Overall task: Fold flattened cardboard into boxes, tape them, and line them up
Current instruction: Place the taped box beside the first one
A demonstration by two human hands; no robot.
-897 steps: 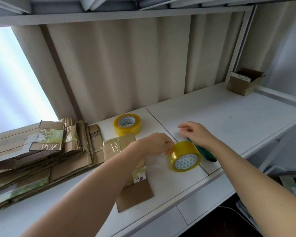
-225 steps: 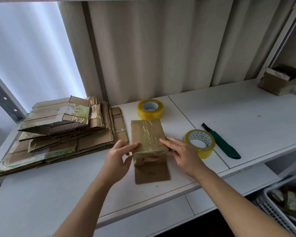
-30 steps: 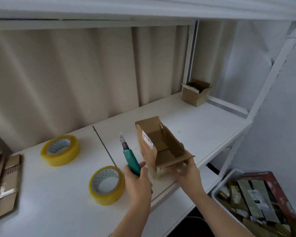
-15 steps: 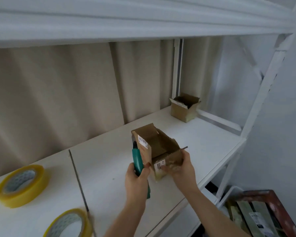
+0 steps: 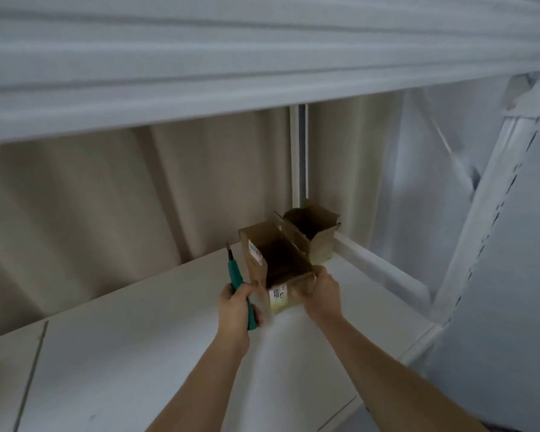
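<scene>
Cardboard box (image 5: 278, 263), folded and open-topped, is held above the desk (image 5: 138, 353) in the right hand (image 5: 320, 291), whose grip is clamped on the near end wall. The left hand (image 5: 236, 307) is closed round a green utility knife (image 5: 239, 283), blade up, just left of that grip. A second open box (image 5: 312, 235) stands beyond the grip, at the desk's far corner.

Judged step: line-up. Set the held box down beside the second box, walls parallel, flaps clear. Keep the blade away from the cardboard.

The opening faces up; the long axis runs away from the grip, toward the far corner.
</scene>
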